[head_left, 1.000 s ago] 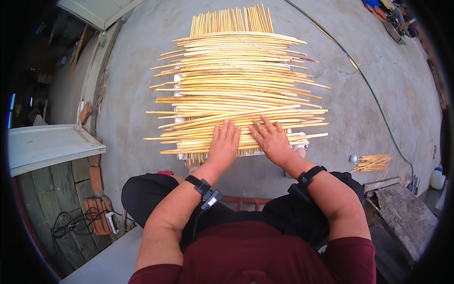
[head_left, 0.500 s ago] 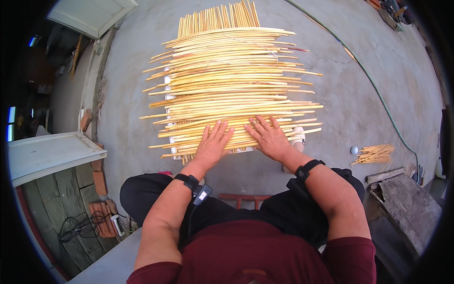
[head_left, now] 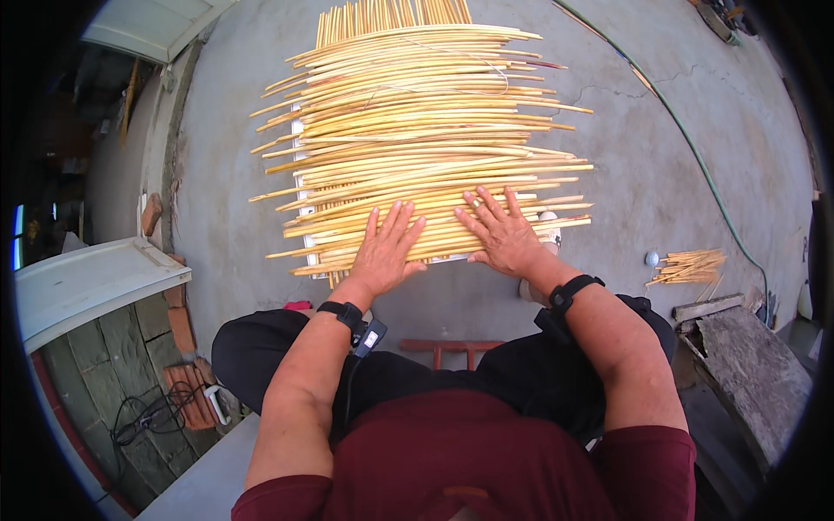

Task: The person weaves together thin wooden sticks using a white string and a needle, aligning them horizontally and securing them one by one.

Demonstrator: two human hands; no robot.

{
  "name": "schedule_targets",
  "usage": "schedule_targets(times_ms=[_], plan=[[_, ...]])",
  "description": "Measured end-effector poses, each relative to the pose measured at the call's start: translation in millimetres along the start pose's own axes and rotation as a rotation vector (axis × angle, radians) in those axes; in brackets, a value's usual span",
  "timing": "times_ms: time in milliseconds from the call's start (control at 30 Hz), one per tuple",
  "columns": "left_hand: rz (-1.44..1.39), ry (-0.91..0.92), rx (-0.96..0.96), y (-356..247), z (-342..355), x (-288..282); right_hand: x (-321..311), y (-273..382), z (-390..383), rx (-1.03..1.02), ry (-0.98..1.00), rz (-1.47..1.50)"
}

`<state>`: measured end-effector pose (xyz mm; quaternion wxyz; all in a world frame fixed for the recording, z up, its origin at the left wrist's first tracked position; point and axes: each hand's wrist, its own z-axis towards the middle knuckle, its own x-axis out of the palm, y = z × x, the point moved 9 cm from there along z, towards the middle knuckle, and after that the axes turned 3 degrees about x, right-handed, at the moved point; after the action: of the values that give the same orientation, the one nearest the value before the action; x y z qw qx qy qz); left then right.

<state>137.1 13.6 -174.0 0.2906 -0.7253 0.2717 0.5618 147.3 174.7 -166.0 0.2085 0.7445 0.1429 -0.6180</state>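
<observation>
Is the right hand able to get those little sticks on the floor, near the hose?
Probably yes, with a sideways lean: the right hand lies flat on the long sticks, and the small stick pile sits uncovered off to its right. The round thing beside it hardly blocks it.

Soft light made the gray floor (head_left: 643, 191) bright, with only faint shadows. The room (head_left: 87, 130) at ten o'clock was very dark, but a thin blue-white light (head_left: 18, 236) glowed at nine. The sticks (head_left: 408, 130) at twelve looked clear. Near the black edges, everything looked bent and fuzzy.
</observation>
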Motion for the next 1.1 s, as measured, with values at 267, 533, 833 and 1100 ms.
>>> schedule_targets(times_ms=[267, 533, 833, 1100], plan=[[0.04, -0.173, -0.147, 31, 8, -4, -5, -16, 12, -0.036, -0.091, 0.011], [-0.007, -0.192, -0.21, 43, 18, -16, -11, -20, 19, 0.063, 0.015, -0.013], [-0.056, -0.409, -0.222, 76, 116, -67, -9, 22, 42, -0.111, -0.037, 0.054], [-0.067, -0.346, -0.325, 124, 192, -75, -8, 20, 48, -0.104, 0.002, 0.06]])
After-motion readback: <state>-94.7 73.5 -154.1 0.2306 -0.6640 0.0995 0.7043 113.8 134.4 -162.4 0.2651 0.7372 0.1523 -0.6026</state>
